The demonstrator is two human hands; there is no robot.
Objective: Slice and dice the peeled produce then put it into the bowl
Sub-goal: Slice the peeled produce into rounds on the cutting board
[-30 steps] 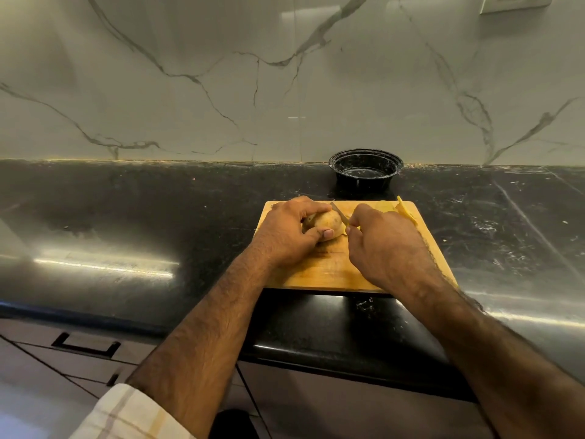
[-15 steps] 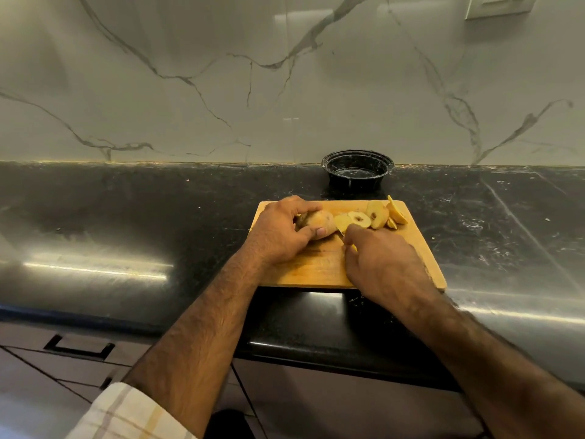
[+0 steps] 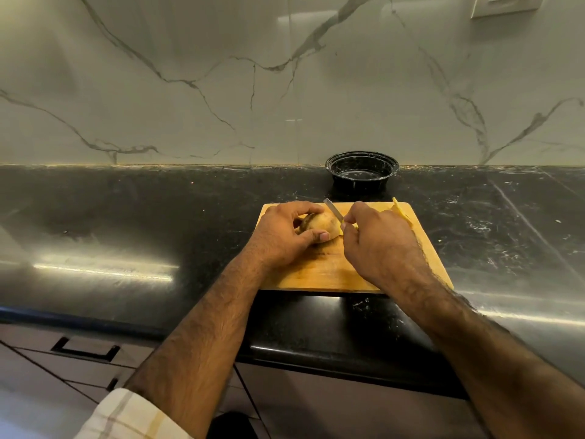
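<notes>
On the wooden cutting board lies a yellowish peeled piece of produce. My left hand grips it from the left, thumb along its near side. My right hand holds a knife whose blade slants up just right of the produce. Cut yellow slices show at the board's far right corner; most of them are hidden behind my right hand. A black round bowl stands behind the board against the wall, with no produce visible in it.
The board sits on a glossy black counter near its front edge. A white marble backsplash rises behind, with an outlet at the top right. Drawers with a dark handle lie below on the left.
My right hand has lifted the knife blade back up beside the produce after a cut. It now hides the row of slices that lay in view half a second ago.
</notes>
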